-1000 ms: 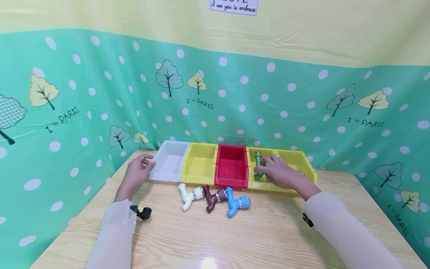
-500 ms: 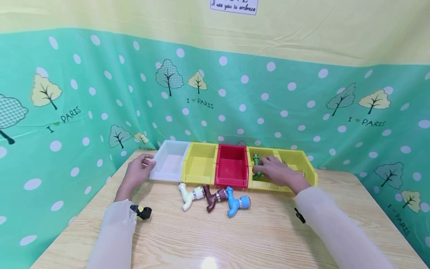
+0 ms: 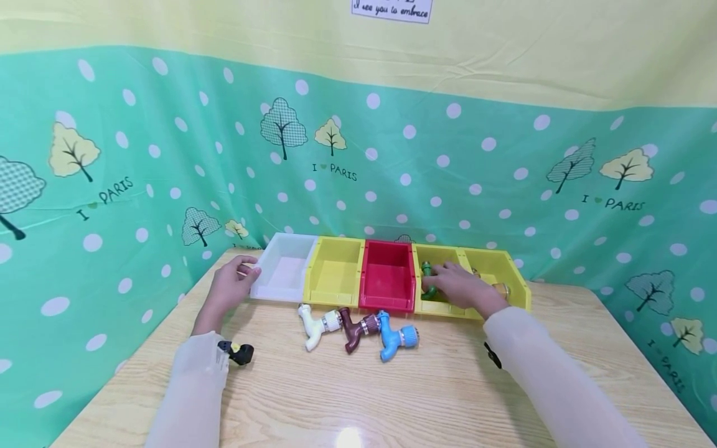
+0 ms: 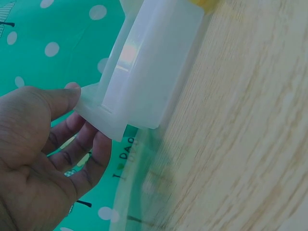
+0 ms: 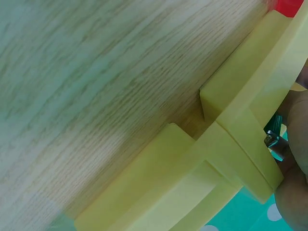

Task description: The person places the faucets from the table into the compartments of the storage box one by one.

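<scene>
1. The right hand has its thumb and fingers curled round a green faucet, seemingly gripping it; the knuckles hide part of the hold.
2. That faucet is inside the second yellow bin from the left, its threaded end pointing to the back.
3. The left hand pinches the outer corner of a translucent white bin, thumb at the rim, other fingers bent below.
4. Between these bins stand another yellow bin and a red bin.
5. At the far right, a third yellow bin holds a partly hidden amber knob.
6. In front, on the wooden table, lie white, maroon and blue faucets.
7. A dotted curtain hangs behind.
</scene>
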A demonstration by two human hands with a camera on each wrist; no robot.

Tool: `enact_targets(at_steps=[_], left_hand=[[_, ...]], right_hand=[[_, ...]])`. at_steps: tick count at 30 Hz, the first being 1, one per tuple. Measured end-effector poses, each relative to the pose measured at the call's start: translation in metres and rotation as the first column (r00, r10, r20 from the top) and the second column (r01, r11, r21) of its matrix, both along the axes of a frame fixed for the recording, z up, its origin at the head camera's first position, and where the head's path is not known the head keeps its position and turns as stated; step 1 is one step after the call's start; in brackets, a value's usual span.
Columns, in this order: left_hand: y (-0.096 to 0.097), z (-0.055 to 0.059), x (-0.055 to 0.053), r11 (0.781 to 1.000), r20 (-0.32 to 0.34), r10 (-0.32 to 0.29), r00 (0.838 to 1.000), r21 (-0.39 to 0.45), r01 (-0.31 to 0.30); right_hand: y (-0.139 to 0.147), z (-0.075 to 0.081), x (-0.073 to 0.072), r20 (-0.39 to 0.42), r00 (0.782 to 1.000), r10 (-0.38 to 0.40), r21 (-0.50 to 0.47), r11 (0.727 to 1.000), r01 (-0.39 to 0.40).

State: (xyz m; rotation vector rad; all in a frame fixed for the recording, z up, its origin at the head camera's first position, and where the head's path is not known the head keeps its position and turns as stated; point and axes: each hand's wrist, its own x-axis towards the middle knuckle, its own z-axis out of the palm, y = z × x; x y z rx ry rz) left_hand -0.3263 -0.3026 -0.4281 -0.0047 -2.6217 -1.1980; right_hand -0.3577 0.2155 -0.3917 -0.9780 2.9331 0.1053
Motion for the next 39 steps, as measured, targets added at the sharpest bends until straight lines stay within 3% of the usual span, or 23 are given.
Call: enact_targets(at_steps=[7,25,32,39], left_hand=[[0.002,0.0,-0.001,1.0,0.005,-0.001,1.0,0.001,0.001],[0.0,0.0,0.0,1.0,-0.007,-0.007,1.0,0.005,0.007],[0.0,0.001,0.001,1.0,-0.004,-0.005,1.0,0.005,0.005],[0.001,0.002,0.002,1.0,-0.013,-0.013,1.0,0.004,0.013]], right_hand=[[-0.001,-0.002,-0.001,0.057,0.998,-0.035,-0.02,0.999,0.036],[-0.002,-0.005,0.001,0.066,0.997,-0.039,-0.043,0.998,0.041],[0.002,-0.005,0.004,-0.026,0.999,0.038,-0.051,0.998,-0.039],[0.006,0.001,0.013,-0.134,0.985,0.104,-0.084,0.99,-0.116]])
